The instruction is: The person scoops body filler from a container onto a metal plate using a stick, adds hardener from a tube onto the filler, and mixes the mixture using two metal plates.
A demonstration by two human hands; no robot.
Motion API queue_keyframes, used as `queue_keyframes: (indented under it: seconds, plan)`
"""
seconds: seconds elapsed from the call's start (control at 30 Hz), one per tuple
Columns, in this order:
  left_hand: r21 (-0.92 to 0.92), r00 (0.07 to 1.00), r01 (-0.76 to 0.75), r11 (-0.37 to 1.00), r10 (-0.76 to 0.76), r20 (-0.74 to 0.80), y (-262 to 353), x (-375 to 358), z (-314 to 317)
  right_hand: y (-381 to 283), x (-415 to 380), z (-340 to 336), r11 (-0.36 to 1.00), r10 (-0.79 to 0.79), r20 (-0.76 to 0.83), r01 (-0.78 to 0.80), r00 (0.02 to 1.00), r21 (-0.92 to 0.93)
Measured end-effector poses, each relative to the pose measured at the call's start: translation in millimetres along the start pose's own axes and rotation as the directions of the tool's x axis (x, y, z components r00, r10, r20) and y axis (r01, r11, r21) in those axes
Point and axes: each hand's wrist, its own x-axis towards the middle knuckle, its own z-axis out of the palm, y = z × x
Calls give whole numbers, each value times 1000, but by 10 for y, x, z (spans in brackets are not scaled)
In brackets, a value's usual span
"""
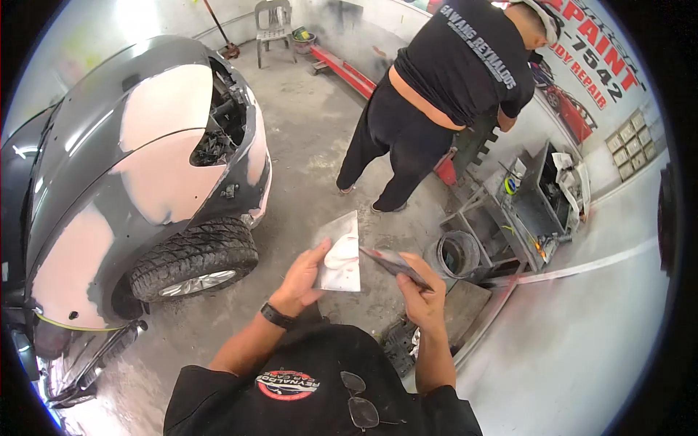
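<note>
My left hand grips a flat metal mixing board smeared with pinkish-white body filler, held up at chest height. My right hand holds a thin spreader blade whose tip meets the board's right edge. A black watch sits on my left wrist. To my left stands a dark grey car with large pale filler patches on its fender and hood, and its front tyre close to my left forearm.
Another person in black clothes stands ahead, bent toward a metal workbench against the wall. A round can and floor clutter lie to my right. A plastic chair stands at the back. The floor is bare concrete.
</note>
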Motion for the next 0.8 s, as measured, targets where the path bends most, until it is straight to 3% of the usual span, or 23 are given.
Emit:
queue_keyframes:
  seconds: [0.03, 0.13, 0.23, 0.33, 0.53, 0.6, 0.67, 0.73, 0.8]
  plan:
    - [112, 998, -43, 993, 46, -30, 173, -69, 86, -16, 129, 8, 1000, -18, 4, 18, 1000, -7]
    - [277, 960, -104, 955, 169, -223, 408, 12, 17, 124, 618, 123, 916, -135, 24, 134, 991, -378]
    - [281, 934, -186, 942, 259, -248, 626, 297, -339, 278, 1101, 247, 880, -227, 55, 229, 972, -417]
    - [124, 952, -262, 957, 277, -131, 1077, 400, -342, 315, 1564, 405, 948, -175, 22, 175, 984, -265]
    - [100, 932, -317, 943, 329, -150, 2120, 757, -409, 628, 2713, 710, 960, -207, 21, 207, 978, -188]
    - [72, 920, -359, 930, 366, -137, 2534, 916, -382, 603, 3064, 798, 979, -159, -50, 151, 986, -136]
    - [57, 887, -446, 893, 450, -108, 2965, 1085, -316, 665, 3372, 851, 995, -101, -125, 99, 987, -27]
    - [79, 827, -540, 838, 546, -133, 3424, 1339, -207, 639, 3712, 913, 973, -188, -166, 161, 968, -163]
    - [-1, 783, -618, 786, 616, -81, 3867, 1698, -124, 776, 4031, 881, 989, -119, -200, 99, 973, -106]
